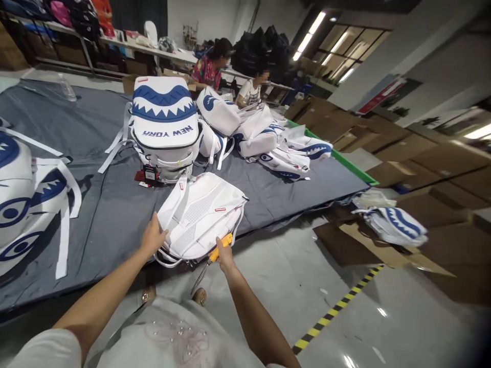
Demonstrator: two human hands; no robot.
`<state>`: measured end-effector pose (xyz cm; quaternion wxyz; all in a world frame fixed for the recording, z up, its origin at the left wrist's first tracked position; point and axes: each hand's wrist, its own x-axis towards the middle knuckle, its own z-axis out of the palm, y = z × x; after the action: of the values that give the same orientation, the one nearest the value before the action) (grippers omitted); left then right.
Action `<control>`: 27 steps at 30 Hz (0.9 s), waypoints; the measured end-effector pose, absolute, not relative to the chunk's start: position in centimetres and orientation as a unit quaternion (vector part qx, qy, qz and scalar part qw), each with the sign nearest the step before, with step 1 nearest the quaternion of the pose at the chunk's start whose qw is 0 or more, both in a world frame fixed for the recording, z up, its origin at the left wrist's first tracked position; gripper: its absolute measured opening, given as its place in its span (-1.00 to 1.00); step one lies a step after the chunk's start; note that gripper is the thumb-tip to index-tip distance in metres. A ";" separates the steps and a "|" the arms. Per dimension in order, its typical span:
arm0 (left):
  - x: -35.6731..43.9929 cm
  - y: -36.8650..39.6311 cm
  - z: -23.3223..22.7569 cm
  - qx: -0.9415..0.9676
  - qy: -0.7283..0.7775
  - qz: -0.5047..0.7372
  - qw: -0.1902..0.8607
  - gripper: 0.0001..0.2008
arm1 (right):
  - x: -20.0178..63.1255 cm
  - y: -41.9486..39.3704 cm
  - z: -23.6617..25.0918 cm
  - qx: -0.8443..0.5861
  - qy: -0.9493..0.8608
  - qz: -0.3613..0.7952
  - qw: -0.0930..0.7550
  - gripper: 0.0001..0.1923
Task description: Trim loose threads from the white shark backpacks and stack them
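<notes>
A white backpack (199,212) with small red labels lies back side up at the table's front edge, directly before me. My left hand (154,235) grips its left edge, fingers partly hidden by the fabric. At its lower right edge, my right hand (224,254) is closed around an orange tool (214,254) with a grey wrist strap; its exact kind is unclear. That hand also rests against the bag. Just behind stands a stack of white backpacks (164,115) with a blue toothed-mouth print, "NEW YORK" lettering and a dark hang tag (150,173).
More printed backpacks lie at the left (15,204) and in a heap (268,138) at the back right of the grey-covered table (103,220). Cardboard boxes (433,153) fill the right side, one with a wrapped backpack (399,225) on it. Two people sit beyond the table.
</notes>
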<state>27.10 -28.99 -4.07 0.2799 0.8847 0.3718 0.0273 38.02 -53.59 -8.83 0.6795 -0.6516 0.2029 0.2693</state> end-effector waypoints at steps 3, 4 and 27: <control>26.6 -28.5 0.8 0.922 0.305 0.071 0.229 -0.12 | 36.1 -53.3 -7.2 -0.644 0.186 0.273 0.690 -0.77; 26.1 -28.2 2.4 0.930 0.292 0.079 0.210 -0.11 | 35.3 -53.3 -6.6 -0.641 0.176 0.274 0.695 -0.75; 26.0 -19.4 -5.9 0.953 0.262 0.071 0.135 -0.38 | 24.0 -53.9 -2.8 -0.690 -0.044 0.379 0.615 -0.40</control>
<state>26.02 -19.43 -5.87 0.1347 0.9529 0.2622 0.0711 24.03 -53.86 -2.79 0.6154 -0.6897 -0.0438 0.3790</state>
